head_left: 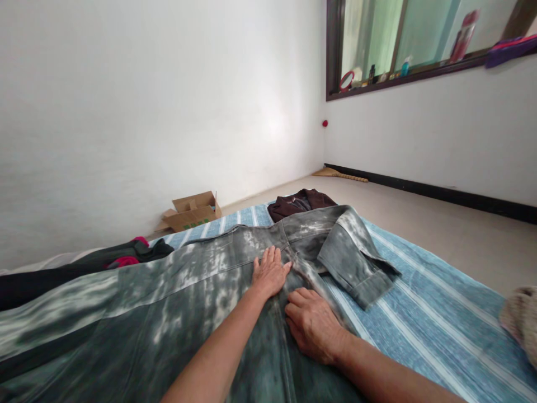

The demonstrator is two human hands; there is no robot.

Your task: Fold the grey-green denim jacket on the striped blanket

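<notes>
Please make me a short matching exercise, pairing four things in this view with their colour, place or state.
Column one:
1. left hand
2. right hand
3. striped sheet
4. cardboard box

Column two:
A. blue and white
B. fingers curled
C. open at the top, near the wall
D. fingers outstretched, on the mottled grey garment

Right pairs: 1-D, 2-B, 3-A, 4-C.

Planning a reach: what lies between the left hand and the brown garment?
The grey jacket lies between the left hand and brown garment, in the head view.
</notes>
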